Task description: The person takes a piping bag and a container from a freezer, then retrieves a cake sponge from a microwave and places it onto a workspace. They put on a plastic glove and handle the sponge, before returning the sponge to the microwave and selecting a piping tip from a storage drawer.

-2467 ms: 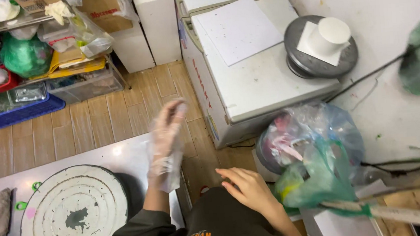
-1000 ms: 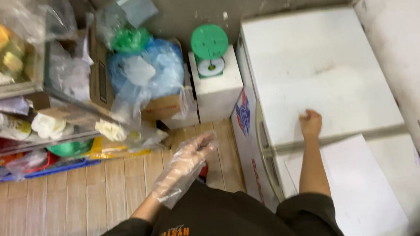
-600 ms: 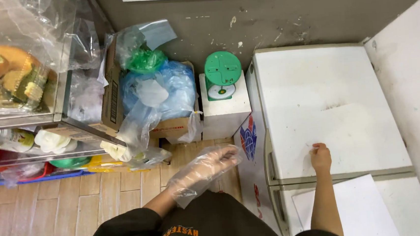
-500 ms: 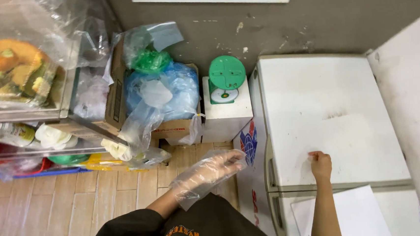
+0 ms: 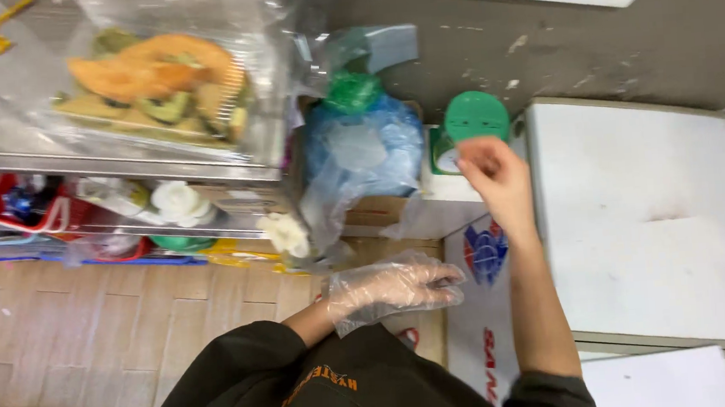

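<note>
Here the right hand (image 5: 497, 181) is raised toward the green round scale (image 5: 474, 121), which stands on a small white box (image 5: 455, 190) just left of the white chest freezer (image 5: 649, 226). The scale lies straight ahead of this hand, on its far side, and the fingertips (image 5: 472, 160) already overlap its lower edge in the picture; I cannot tell if they truly touch it. The fingers are curled loosely together and hold nothing. The scale is round, so it has no clear long axis, and its flat top faces upward.

The left hand (image 5: 394, 286) wears a thin clear plastic glove and hangs lower, near the body, left of the freezer front and well apart from the scale. Its fingers are nearly together, lightly bent, and empty. So the right hand is clearly the nearer one.

Left of the scale a blue plastic bag (image 5: 359, 153) sits in a cardboard box (image 5: 380, 211). Further left is a metal shelf (image 5: 113, 166) with wrapped food (image 5: 150, 82), above the wooden floor (image 5: 90, 324).
</note>
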